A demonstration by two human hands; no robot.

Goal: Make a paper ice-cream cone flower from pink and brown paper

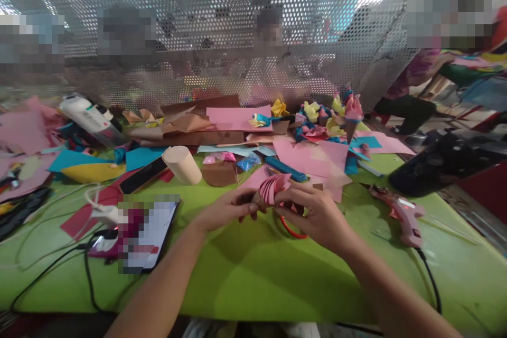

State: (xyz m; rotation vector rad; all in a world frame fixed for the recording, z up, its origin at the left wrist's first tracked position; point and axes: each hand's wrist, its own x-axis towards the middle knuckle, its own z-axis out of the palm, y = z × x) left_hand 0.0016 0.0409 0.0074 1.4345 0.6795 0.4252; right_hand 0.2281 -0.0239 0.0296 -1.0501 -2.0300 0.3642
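Both my hands meet over the green table around a small craft piece of folded pink paper with a brown paper base. My left hand pinches the brown end from the left, fingers closed. From the right, my right hand wraps round the pink folds with its fingers closed on them. Red-handled scissors lie on the table just under my right hand, mostly hidden by it.
A pink glue gun with a black cord lies to the right. A phone on a charging cable sits at the left, a second dark phone and a cream paper roll behind it. Coloured paper sheets, scraps and finished paper cones cover the far side before a perforated screen.
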